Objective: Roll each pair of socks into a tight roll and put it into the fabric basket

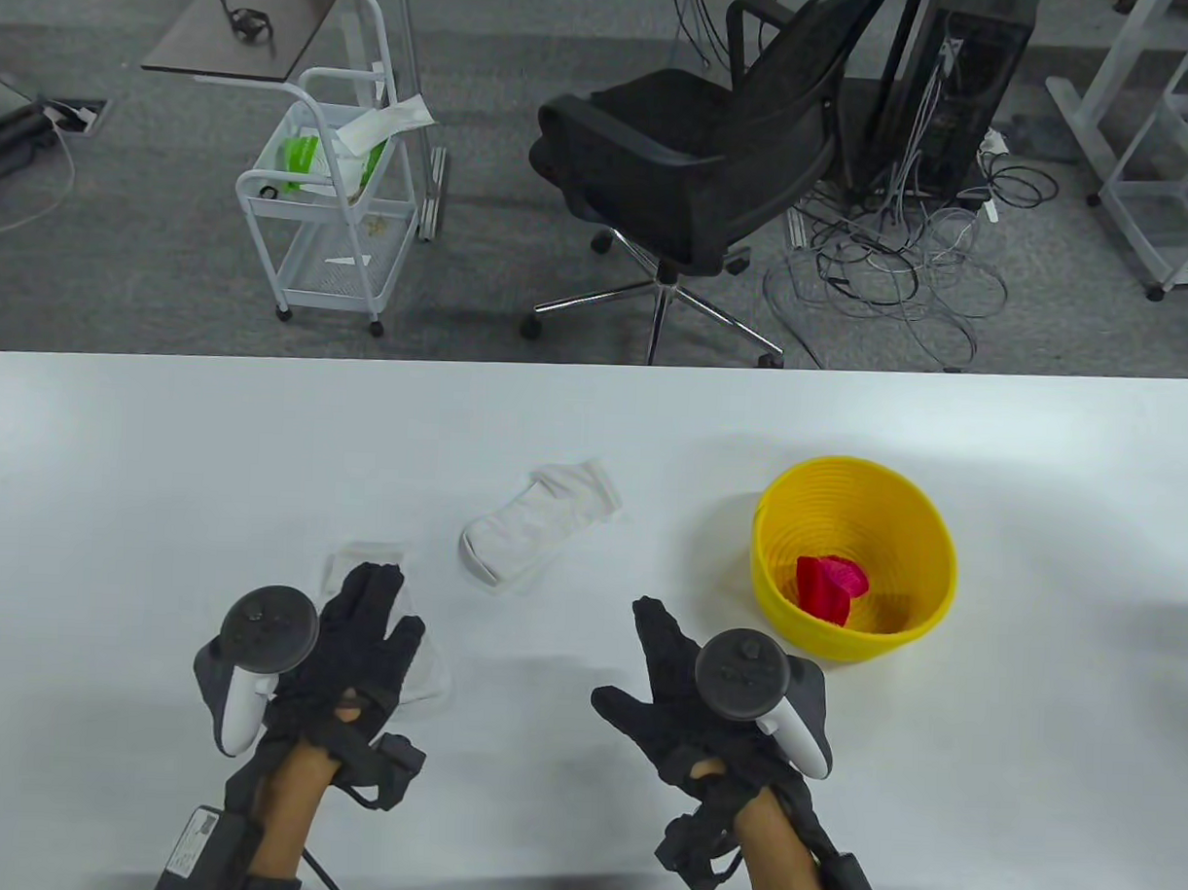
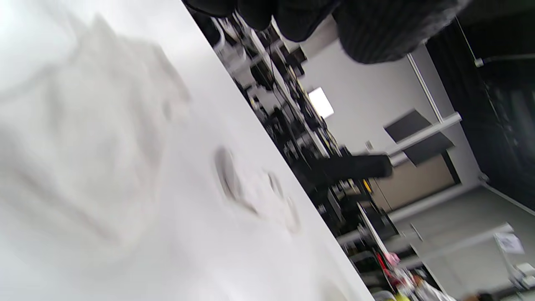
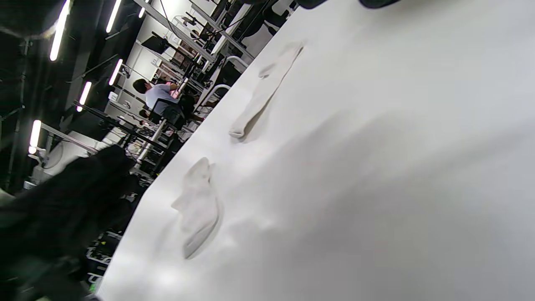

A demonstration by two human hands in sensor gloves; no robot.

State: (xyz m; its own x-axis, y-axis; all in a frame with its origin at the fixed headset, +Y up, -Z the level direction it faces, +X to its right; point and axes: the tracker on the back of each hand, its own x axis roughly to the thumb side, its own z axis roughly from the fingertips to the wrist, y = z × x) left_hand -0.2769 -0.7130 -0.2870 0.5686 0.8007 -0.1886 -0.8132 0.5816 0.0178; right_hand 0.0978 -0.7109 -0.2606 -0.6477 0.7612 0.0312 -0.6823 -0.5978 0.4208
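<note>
Nearest, the left hand [image 1: 353,641] is laid flat, fingers straight, on a white sock [image 1: 421,653] on the table [image 1: 116,467]. The right hand [image 1: 683,682] is held open beside it, gripping nothing. Farther off, a second white sock [image 1: 537,535] lies loose. A red sock roll [image 1: 828,587] is contained in the yellow basket [image 1: 927,534].

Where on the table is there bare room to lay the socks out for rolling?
Bare table lies left of the far sock, and a wide strip in front of the yellow basket toward the right edge. Crowded: the middle, where the left hand hovers over the near sock, right hand beside it.
</note>
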